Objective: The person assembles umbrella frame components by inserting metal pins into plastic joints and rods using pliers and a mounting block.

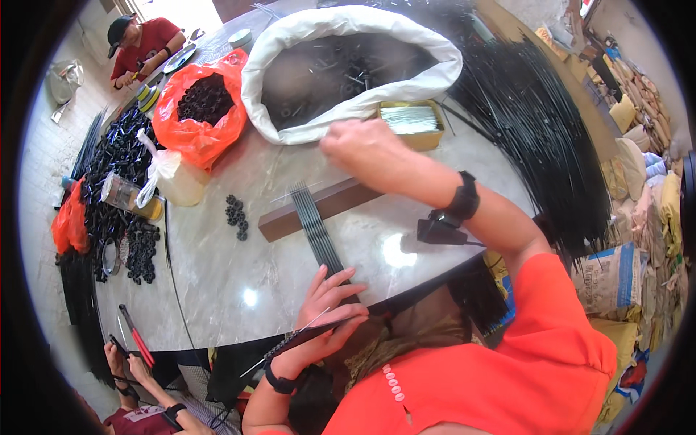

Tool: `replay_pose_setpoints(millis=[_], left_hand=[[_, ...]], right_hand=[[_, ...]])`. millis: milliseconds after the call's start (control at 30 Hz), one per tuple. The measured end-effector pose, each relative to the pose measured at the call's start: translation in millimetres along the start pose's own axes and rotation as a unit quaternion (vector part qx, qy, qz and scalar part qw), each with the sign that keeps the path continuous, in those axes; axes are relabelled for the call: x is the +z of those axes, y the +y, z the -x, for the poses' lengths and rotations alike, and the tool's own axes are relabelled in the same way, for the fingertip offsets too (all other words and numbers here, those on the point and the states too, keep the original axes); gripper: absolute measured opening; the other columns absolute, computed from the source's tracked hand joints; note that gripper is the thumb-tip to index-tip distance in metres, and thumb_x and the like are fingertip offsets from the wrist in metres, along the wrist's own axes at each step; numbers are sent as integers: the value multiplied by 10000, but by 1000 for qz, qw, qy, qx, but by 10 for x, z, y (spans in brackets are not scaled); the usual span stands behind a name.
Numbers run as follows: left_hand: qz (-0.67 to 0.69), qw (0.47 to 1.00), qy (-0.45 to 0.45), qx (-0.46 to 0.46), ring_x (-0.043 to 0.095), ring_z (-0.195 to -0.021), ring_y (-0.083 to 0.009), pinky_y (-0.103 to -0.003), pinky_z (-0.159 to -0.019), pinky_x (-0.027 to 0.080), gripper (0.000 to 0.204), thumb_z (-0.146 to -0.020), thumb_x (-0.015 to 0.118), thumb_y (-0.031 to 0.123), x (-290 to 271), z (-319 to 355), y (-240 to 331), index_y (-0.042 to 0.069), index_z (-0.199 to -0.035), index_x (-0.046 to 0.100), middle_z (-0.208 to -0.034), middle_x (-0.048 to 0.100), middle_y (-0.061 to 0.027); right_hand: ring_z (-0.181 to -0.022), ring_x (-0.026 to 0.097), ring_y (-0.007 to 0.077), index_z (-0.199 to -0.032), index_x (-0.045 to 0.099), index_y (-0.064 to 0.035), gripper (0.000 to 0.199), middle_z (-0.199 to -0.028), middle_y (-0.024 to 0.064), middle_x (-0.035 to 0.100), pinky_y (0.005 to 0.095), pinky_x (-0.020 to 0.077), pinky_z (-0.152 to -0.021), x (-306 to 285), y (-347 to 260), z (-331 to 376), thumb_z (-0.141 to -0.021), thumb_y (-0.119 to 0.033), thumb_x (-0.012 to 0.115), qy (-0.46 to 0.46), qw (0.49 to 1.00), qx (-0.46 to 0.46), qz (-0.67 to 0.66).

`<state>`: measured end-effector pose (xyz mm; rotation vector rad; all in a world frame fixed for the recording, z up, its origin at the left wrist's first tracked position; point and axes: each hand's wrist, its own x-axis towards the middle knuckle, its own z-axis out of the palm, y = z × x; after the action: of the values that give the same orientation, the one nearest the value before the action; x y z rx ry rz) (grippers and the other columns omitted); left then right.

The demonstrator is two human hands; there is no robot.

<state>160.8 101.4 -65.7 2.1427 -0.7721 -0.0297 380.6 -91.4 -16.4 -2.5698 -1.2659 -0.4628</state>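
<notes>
A row of thin dark rods [313, 225] lies side by side across a brown bar [275, 221], with pale tips beyond it. My left hand [330, 308] is closed over their near ends at the table edge. A thin metal pin strung with small black pieces [279, 346] also lies along this hand; how it is held is unclear. My right hand [368, 148], slightly blurred, hovers over the table between the white sack [257, 94] and the bar. Its fingers are curled together, and anything in them is hidden. Beside it stands a box of white sticks [409, 119].
Small black knobs [235, 216] sit left of the bar. Further left are a red bag of black parts [167, 119], a tied clear bag [181, 181] and a jar [119, 192]. Long black rods [522, 116] cover the right side. Two other people work at the table's left.
</notes>
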Motion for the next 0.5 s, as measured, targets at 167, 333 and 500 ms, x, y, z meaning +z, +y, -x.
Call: replay_pose_setpoints(millis=[167, 333, 500], left_hand=[[2, 1000, 10, 7, 528, -1344, -324, -569, -1192, 274, 173, -803, 785, 102, 17, 10, -19, 146, -960, 728, -1214, 684, -72], [0, 1000, 4, 6, 529, -1344, -317, -562, -1196, 273, 160, -815, 784, 114, 2, 2, -3, 154, -960, 730, -1225, 681, -65], [-6, 1000, 3, 3, 532, -1341, -313, -562, -1196, 277, 153, -819, 784, 119, -7, 19, -9, 155, -958, 729, -1228, 678, -60]], right_hand=[[-854, 740, 331, -829, 739, -38, 95, -886, 177, 723, 428, 589, -689, -277, 606, 168, -793, -97, 674, -33, 985, 100, 136], [-827, 746, 330, -831, 763, -35, 119, -892, 190, 737, 419, 593, -682, -232, 948, 335, -788, -67, 657, -77, 966, 131, 209], [-861, 744, 318, -853, 762, -36, 118, -942, 182, 732, 408, 595, -697, -218, 857, 308, -782, -58, 670, -67, 955, 153, 243]])
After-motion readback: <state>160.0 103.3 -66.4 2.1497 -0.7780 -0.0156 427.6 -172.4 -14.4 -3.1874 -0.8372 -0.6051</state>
